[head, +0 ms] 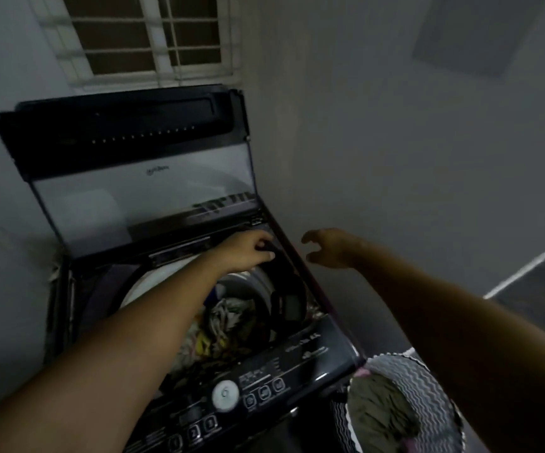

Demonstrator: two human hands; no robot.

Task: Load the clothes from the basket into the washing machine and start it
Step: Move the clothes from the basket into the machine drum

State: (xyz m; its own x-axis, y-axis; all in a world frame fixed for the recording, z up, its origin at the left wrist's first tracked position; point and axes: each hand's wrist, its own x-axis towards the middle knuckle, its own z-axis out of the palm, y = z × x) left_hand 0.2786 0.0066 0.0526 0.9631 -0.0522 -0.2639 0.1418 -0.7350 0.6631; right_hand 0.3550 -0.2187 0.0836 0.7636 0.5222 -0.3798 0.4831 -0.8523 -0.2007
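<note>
Dim laundry corner: grey wall (395,142), barred window (140,34) above, no counter in view. You are reaching your left grip (248,253) across the washing machine (313,351) to the far right corner of its opening, fingers and thumb curling round a dark object (267,246); whether that is a garment or part of the machine is not readable in this light. Your right grip (333,248) is hovering just beyond the machine's right edge, fingers loosely bent, touching and holding nothing. Directly beneath the left forearm, the drum (258,286) is already holding a mixed heap of clothes (222,322), and the lid (140,191) is standing upright at the back. Outward again, toward you and low on the right, the basket (428,380) is sitting close against the machine's front corner with an olive garment (375,407) bunched inside, showing no clear long axis. That garment is lying below and behind the right grip, so the right arm is the nearer one; it is likely facing a pull back and down. The control panel (264,384) is waiting untouched along the near edge, so starting is probably some way off.
</note>
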